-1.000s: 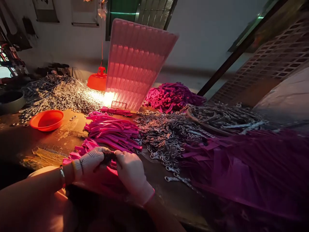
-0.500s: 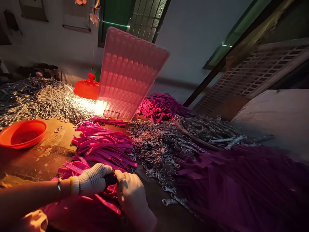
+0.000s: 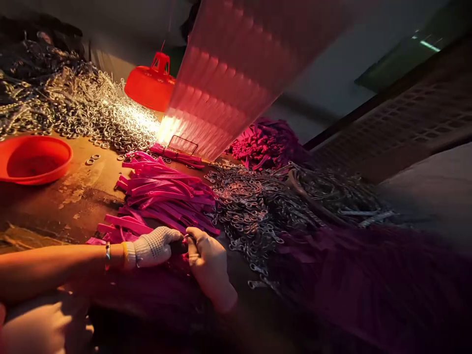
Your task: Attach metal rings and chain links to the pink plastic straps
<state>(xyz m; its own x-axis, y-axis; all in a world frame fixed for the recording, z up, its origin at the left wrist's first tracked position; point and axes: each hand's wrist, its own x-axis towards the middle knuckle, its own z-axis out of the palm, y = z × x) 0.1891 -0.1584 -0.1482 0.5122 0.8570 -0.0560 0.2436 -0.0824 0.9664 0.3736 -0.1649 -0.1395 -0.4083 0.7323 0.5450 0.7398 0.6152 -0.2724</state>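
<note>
My left hand [image 3: 157, 247], in a white dotted work glove, is closed around a small dark thing [image 3: 179, 246] whose kind I cannot make out. Thumb and fingers of my right hand [image 3: 208, 260] are pinched together against its end. A tiny ring-like edge [image 3: 187, 236] shows at the right fingertips, mostly hidden. Both hands meet just above a pile of magenta straps [image 3: 162, 189]. To the right of the straps lies a heap of grey cords with ring ends [image 3: 245, 196].
A red lamp [image 3: 149, 88] hangs lit over a large heap of metal rings [image 3: 96, 110]. Beside it stands a ribbed translucent panel [image 3: 228, 93]. A red basin [image 3: 55, 174] sits at the left. More magenta straps lie behind [image 3: 269, 142], and a dark purple pile [image 3: 350, 280] fills the right.
The view has tipped downward and turned, so the lamp and panel stand higher. My hands stay together, with the fingertips still meeting at the dark thing.
</note>
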